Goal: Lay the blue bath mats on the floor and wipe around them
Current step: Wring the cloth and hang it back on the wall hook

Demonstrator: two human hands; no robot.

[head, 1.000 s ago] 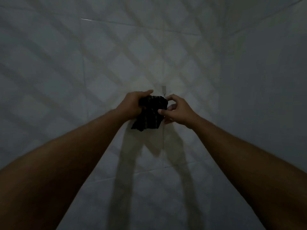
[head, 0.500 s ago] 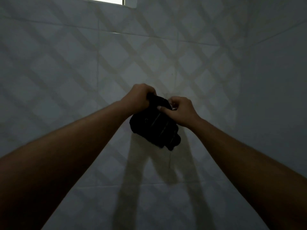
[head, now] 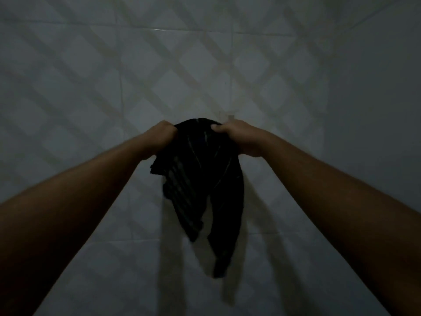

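A dark striped cloth [head: 200, 179] hangs in front of a dim tiled wall [head: 159, 76], held up at arm's length. My left hand [head: 159, 137] grips its upper left edge and my right hand [head: 241, 137] grips its upper right edge, fingers curled into the fabric. The cloth falls in loose folds below the hands, its lowest tip near the lower middle of the view. No blue bath mat is in view.
A small hook or peg [head: 230, 117] sticks out of the wall just above my right hand. A second plain wall [head: 376, 110] meets the tiled one at a corner on the right. The room is very dark.
The cloth was a small bunch between my hands at the hook; now my hands have moved apart and it has unfolded, hanging much longer below them.
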